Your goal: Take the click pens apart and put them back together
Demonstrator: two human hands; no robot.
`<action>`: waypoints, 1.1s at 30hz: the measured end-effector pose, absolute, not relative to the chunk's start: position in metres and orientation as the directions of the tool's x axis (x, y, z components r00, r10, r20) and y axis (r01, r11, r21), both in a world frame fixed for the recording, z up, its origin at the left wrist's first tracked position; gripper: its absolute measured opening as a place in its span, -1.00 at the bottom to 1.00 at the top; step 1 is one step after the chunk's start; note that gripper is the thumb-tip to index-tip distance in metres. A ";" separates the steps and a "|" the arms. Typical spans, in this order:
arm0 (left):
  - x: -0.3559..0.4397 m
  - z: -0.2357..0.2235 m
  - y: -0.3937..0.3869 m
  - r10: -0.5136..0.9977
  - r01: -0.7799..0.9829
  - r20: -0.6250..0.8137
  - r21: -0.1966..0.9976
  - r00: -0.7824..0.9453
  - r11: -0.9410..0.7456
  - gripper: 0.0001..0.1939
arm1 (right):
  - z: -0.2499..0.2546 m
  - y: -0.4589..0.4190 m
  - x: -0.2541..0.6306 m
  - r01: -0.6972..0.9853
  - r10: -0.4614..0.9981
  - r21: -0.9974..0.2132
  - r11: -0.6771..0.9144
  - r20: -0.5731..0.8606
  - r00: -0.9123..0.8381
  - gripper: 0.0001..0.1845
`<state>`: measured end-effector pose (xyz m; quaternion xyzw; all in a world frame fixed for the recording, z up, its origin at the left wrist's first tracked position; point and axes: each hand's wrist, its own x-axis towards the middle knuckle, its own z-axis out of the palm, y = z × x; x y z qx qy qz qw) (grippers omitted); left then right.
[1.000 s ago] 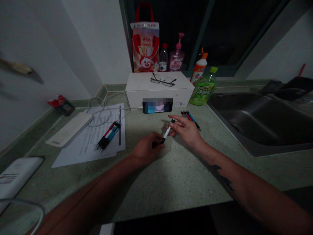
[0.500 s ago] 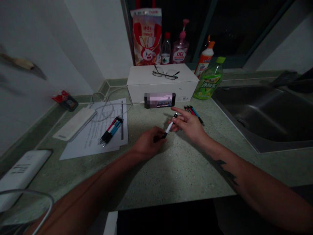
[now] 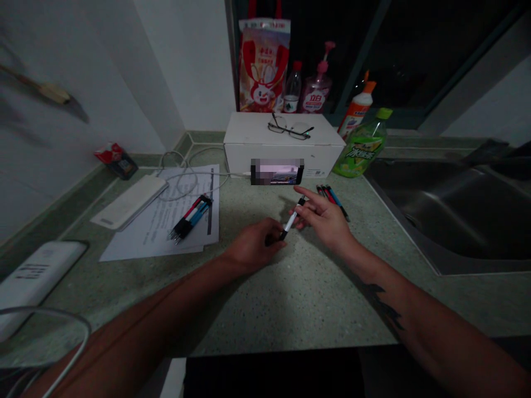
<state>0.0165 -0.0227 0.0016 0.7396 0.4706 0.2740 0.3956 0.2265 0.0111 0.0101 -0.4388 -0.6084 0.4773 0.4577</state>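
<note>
A white pen with black ends [image 3: 291, 220] slants across the speckled green countertop [image 3: 298, 309] between my hands. My left hand [image 3: 254, 246] closes around its lower black end. My right hand [image 3: 321, 215] has its fingers spread, with the upper end of the pen lying between thumb and forefinger. Just beyond those fingers lie several loose pens [image 3: 332, 200] in red, blue and black. A bundle of pens [image 3: 191, 218] rests on sheets of printed paper [image 3: 155, 221] to the left of my left hand.
A phone [image 3: 277, 171] leans on a white box [image 3: 282, 138] that carries glasses [image 3: 290, 128]. A steel sink [image 3: 448, 215] sits at right, with bottles [image 3: 363, 145] behind. At left are a cable [image 3: 182, 177], a power bank [image 3: 128, 202] and a white device [image 3: 35, 282].
My head view has shifted, so the whole scene sits slightly differently in the frame. My hands keep the same hold on the white pen, with no clear change in grip.
</note>
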 end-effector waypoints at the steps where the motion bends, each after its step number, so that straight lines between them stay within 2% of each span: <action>1: 0.016 0.001 -0.023 0.911 0.474 0.035 0.845 0.410 -0.246 -0.76 | 0.010 0.011 0.226 0.097 0.971 -0.983 0.156 0.134 -0.196 -0.31; 6: 0.016 -0.005 -0.020 0.916 0.437 0.042 0.870 0.398 -0.229 -0.73 | 0.014 0.007 0.221 0.054 0.968 -0.990 0.131 0.116 -0.222 -0.16; 12: 0.019 0.000 -0.021 0.911 0.275 -0.004 0.954 0.413 -0.120 -0.72 | 0.013 0.004 0.216 0.061 0.968 -0.995 0.073 0.056 -0.247 -0.04; 16: 0.020 0.008 -0.022 0.912 0.248 -0.031 0.965 0.410 -0.079 -0.74 | 0.005 0.011 0.222 0.099 0.968 -0.992 0.084 0.058 -0.243 -0.17; 18: 0.017 0.012 -0.020 0.926 0.296 -0.029 0.951 0.376 -0.090 -0.76 | 0.003 0.020 0.232 0.187 0.978 -0.972 0.142 0.109 -0.177 -0.30; 21: 0.011 0.016 -0.015 0.948 0.381 -0.002 0.916 0.318 -0.126 -0.77 | 0.008 0.035 0.256 0.493 0.973 -0.846 0.204 0.232 -0.004 -0.50; 25: 0.003 0.019 -0.008 0.961 0.424 0.038 0.892 0.272 -0.156 -0.77 | 0.021 0.051 0.293 0.773 0.940 -0.634 0.014 0.271 0.206 -0.55; 27: 0.001 0.020 -0.007 0.965 0.441 0.048 0.883 0.256 -0.161 -0.77 | 0.024 0.055 0.308 0.840 0.929 -0.538 -0.072 0.271 0.253 -0.53; 33: -0.003 0.020 -0.002 0.975 0.499 0.072 0.849 0.211 -0.171 -0.75 | 0.014 0.063 0.326 0.910 0.961 -0.365 -0.198 0.112 0.254 -0.55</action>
